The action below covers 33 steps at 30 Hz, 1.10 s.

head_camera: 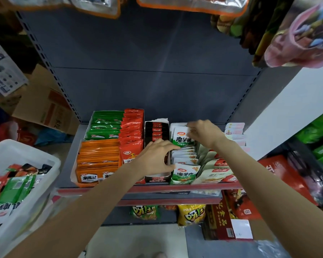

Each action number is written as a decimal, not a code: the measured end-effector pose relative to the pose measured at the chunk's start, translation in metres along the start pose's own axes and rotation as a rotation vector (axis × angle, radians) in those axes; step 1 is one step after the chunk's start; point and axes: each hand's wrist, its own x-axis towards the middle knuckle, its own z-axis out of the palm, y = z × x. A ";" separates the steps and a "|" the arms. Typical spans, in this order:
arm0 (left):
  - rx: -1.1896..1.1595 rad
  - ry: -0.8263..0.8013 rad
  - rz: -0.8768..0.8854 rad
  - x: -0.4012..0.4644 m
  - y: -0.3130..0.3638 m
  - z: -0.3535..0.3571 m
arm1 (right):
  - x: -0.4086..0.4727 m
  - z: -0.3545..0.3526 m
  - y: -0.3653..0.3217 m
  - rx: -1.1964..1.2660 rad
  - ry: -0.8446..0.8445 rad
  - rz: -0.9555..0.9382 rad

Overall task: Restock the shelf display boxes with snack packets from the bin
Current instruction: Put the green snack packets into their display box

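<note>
Grey shop shelf (71, 151) | right hand (203, 134) pinches upright white-green packet (182, 139) by its top, in the display box (183, 161) | left hand (155, 158), fingers loosely spread, touches the packet row's side | bin (50, 164) lower left

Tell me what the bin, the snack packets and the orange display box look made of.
Bin: translucent white plastic, contents showing through its wall. Snack packets: glossy printed plastic film, judging by sheen and crinkles. Orange display box: likely printed cardboard, with folded flaps and matte sides.

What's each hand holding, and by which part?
Right hand pinches the top edge of an upright white-and-green snack packet at the back of its display box. Left hand rests on the packet row in front; no clear grip.
</note>
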 end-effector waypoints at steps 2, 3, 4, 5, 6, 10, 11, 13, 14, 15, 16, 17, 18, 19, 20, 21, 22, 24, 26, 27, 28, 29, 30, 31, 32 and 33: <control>-0.001 0.002 0.002 0.000 0.000 0.000 | -0.001 0.003 0.000 -0.003 0.021 -0.004; -0.002 0.003 0.001 0.000 -0.001 0.000 | -0.001 0.004 0.001 0.008 0.061 -0.030; -0.001 0.007 0.001 0.000 -0.001 0.000 | -0.003 0.005 0.000 0.000 0.089 -0.056; 0.000 0.010 0.002 0.000 -0.001 0.001 | -0.004 0.004 -0.001 -0.026 0.119 -0.076; 0.002 0.012 0.003 0.000 -0.002 0.001 | -0.005 0.004 -0.003 -0.064 0.137 -0.078; 0.008 0.012 0.001 -0.002 -0.002 0.002 | -0.007 0.005 -0.011 -0.274 0.089 -0.062; 0.010 0.013 0.003 -0.002 -0.001 0.002 | -0.007 0.006 -0.012 -0.306 0.076 -0.060; 0.009 0.016 0.006 -0.002 -0.001 0.002 | -0.003 0.011 -0.013 -0.357 0.060 -0.048; 0.006 0.019 0.007 -0.003 0.000 0.003 | -0.001 0.013 -0.014 -0.379 0.058 -0.043; 0.004 0.022 0.009 -0.003 0.000 0.003 | 0.001 0.014 -0.015 -0.397 0.050 -0.039; 0.007 0.023 0.012 -0.004 0.000 0.004 | 0.002 0.016 -0.017 -0.414 0.034 -0.039; 0.015 0.021 0.016 -0.005 0.000 0.004 | 0.002 0.017 -0.019 -0.424 0.013 -0.041; 0.030 0.017 0.019 -0.006 0.000 0.004 | 0.002 0.018 -0.020 -0.421 -0.004 -0.040; 0.048 0.011 0.021 -0.007 0.000 0.005 | 0.002 0.017 -0.021 -0.404 -0.009 -0.035; 0.066 0.003 0.022 -0.009 0.000 0.004 | 0.001 0.017 -0.021 -0.385 -0.010 -0.026; 0.079 -0.006 0.022 -0.010 0.000 0.004 | 0.000 0.016 -0.021 -0.364 -0.004 -0.023; 0.083 -0.017 0.022 -0.012 0.000 0.003 | -0.002 0.016 -0.021 -0.335 0.013 -0.025; 0.054 -0.017 0.016 -0.016 -0.001 -0.001 | -0.007 0.015 -0.022 -0.242 0.072 -0.035; 0.001 0.021 -0.001 -0.021 -0.002 -0.006 | -0.012 0.013 -0.028 -0.134 0.136 -0.038; -0.032 0.059 -0.013 -0.023 -0.005 -0.009 | -0.015 0.012 -0.033 -0.075 0.158 -0.038; -0.063 0.116 -0.025 -0.027 -0.008 -0.013 | -0.017 0.012 -0.040 -0.018 0.172 -0.039; -0.096 0.181 -0.046 -0.031 -0.013 -0.017 | -0.018 0.011 -0.048 0.027 0.176 -0.046; -0.128 0.246 -0.071 -0.035 -0.018 -0.022 | -0.019 0.012 -0.057 0.062 0.174 -0.059; -0.165 0.300 -0.103 -0.041 -0.023 -0.028 | -0.018 0.014 -0.067 0.090 0.172 -0.072; -0.205 0.342 -0.138 -0.047 -0.030 -0.033 | -0.017 0.017 -0.078 0.118 0.174 -0.083; -0.241 0.384 -0.171 -0.055 -0.037 -0.039 | -0.015 0.021 -0.089 0.145 0.180 -0.088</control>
